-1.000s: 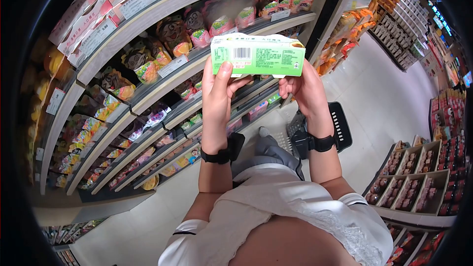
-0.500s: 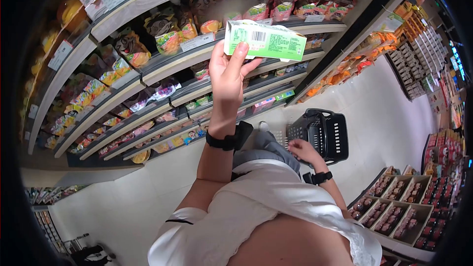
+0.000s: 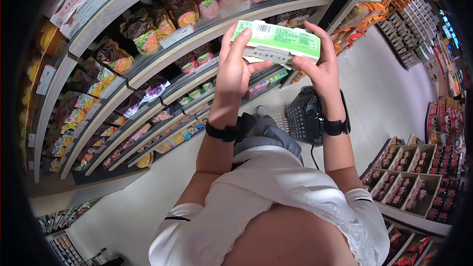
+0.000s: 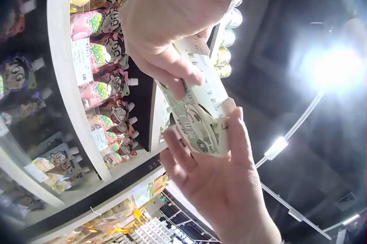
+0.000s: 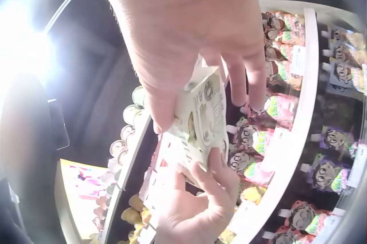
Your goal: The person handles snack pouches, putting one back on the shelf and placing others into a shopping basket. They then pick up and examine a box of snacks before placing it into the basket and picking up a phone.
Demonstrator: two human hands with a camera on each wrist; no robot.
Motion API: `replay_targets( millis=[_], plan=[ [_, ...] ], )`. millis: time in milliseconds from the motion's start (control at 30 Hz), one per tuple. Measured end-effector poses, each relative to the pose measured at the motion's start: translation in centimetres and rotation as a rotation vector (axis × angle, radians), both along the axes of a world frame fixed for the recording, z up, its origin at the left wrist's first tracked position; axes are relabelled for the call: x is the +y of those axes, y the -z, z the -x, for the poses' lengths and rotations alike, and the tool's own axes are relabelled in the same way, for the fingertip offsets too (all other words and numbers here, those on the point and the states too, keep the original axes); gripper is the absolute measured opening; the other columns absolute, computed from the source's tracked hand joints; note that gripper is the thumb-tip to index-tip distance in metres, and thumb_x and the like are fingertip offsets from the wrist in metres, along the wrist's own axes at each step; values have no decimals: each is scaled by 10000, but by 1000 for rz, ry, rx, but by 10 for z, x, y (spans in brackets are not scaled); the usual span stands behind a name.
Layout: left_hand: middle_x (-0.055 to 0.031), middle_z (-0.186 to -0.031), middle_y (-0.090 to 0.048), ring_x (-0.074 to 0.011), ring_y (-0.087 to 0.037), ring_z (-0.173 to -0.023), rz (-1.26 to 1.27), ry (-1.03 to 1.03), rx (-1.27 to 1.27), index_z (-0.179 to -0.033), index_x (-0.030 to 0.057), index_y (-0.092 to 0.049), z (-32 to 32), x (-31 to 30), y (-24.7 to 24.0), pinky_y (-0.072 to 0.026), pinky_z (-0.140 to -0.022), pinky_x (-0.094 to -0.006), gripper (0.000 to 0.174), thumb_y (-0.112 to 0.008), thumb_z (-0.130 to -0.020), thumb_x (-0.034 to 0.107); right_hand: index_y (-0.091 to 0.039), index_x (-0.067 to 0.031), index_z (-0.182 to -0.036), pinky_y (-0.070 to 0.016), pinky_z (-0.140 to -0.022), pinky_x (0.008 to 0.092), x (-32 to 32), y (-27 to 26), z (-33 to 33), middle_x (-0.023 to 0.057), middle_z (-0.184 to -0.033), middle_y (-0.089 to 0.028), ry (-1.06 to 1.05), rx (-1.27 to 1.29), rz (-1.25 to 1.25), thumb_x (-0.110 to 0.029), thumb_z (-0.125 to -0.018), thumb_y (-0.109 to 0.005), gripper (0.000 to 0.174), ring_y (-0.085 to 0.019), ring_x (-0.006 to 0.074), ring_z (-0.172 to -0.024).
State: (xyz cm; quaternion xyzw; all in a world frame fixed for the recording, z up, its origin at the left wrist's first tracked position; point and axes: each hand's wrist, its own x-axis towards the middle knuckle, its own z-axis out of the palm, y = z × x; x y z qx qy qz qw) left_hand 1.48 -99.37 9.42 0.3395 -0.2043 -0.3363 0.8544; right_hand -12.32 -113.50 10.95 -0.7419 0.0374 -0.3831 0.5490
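Note:
A green and white carton (image 3: 283, 39), printed with a barcode and small text, is held up in front of the shelves. My left hand (image 3: 232, 69) grips its left end, thumb on the barcode face and fingers behind. At the other end my right hand (image 3: 322, 69) holds the carton, thumb at the lower edge and a finger over the top corner. The white side panel with dark characters faces me below the green face. In the left wrist view, the carton (image 4: 200, 101) shows a printed picture on another face, and both hands meet it at opposite ends.
Shelves of pouches with cartoon faces (image 3: 140, 34) curve along the left, with price tags (image 3: 177, 36) on their edges. A black shopping basket (image 3: 300, 118) is below my right forearm. Compartment bins of packaged goods (image 3: 401, 189) stand at the right, across the pale floor (image 3: 364, 103).
My right hand left the carton, dropped beside the basket, then rose to hold the right end again. The carton has tilted, showing its white side panel; my left hand kept its hold.

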Motion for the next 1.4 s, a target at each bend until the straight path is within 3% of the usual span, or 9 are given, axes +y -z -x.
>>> replay_targets(
  millis=[67, 133, 267, 633, 733, 867, 967, 1200, 1400],
  plan=[
    [-164, -1156, -640, -246, -699, -990, 1, 86, -15, -1301, 8, -487, -8, 5, 5, -640, -731, -348, 433, -468, -1041, 354, -466, -29, -1386, -564, -760, 258, -3, 1, -4, 119, -1237, -597, -21, 50, -152, -117, -836, -777, 638, -635, 159, -1027],
    [-170, -1143, -644, -250, -703, -981, 24, 101, 3, -1278, -3, -494, -14, 11, 5, -641, -735, -348, 439, -466, -1042, 366, -495, 0, -1318, -559, -570, 232, -1, 2, -7, 116, -1084, -661, -66, 125, -372, -223, -901, -721, 524, -685, 135, -782],
    [-186, -1112, -654, -264, -714, -943, 45, 92, 30, -1219, -23, -512, -17, 17, 5, -643, -746, -356, 463, -480, -1037, 401, -501, -3, -1313, -546, -496, 230, 3, -1, -15, 119, -1014, -666, -61, 182, -490, -267, -925, -695, 508, -667, 148, -606],
    [-205, -1106, -677, -308, -721, -919, -327, 8, -119, -1284, 22, -520, -27, 27, 25, -639, -725, -386, 545, -390, -1050, 496, -559, -43, -1226, -531, -482, 207, 2, 10, -20, 77, -900, -671, -121, 300, -605, -338, -931, -690, 437, -650, 123, -547],
    [-186, -1070, -691, -277, -719, -930, -284, 104, -72, -1228, -8, -557, -43, 22, 57, -643, -724, -395, 540, -424, -1040, 480, -549, -37, -1215, -531, -471, 202, 1, 39, -19, 107, -992, -668, -145, 412, -689, -375, -941, -674, 453, -665, 144, -561],
    [-195, -1057, -702, -289, -727, -897, -383, 281, 60, -1173, -29, -592, -53, 7, 99, -647, -709, -396, 544, -482, -1005, 476, -453, -93, -1422, -527, -781, 282, 1, 81, 0, 76, -1265, -584, -62, 587, -540, -458, -936, -660, 643, -573, 148, -1143],
    [-201, -1032, -713, -309, -734, -845, -583, 479, 161, -1203, 4, -596, -49, -14, 134, -641, -690, -414, 582, -516, -963, 528, -425, -109, -1446, -511, -892, 304, -3, 106, 31, 54, -1313, -560, -219, 569, -542, -221, -902, -743, 640, -555, 143, -1153],
    [-246, -1077, -698, -300, -730, -917, -602, 1149, 210, -1353, 36, -501, -18, -80, 221, -624, -749, -408, 808, -365, -953, 724, -601, -5, -1218, -547, -677, 236, -52, 149, 105, 53, -993, -686, 234, 590, -719, -255, -877, -771, 456, -666, 94, -851],
    [-207, -1249, -638, -267, -659, -1121, -873, 940, 302, -1386, 92, -454, 27, -85, 347, -554, -905, -350, 631, -424, -1005, 595, -599, -10, -1155, -593, -567, 253, -162, 232, 196, 87, -960, -688, 665, 425, -1061, -325, -894, -737, 432, -707, 156, -762]
  ],
)
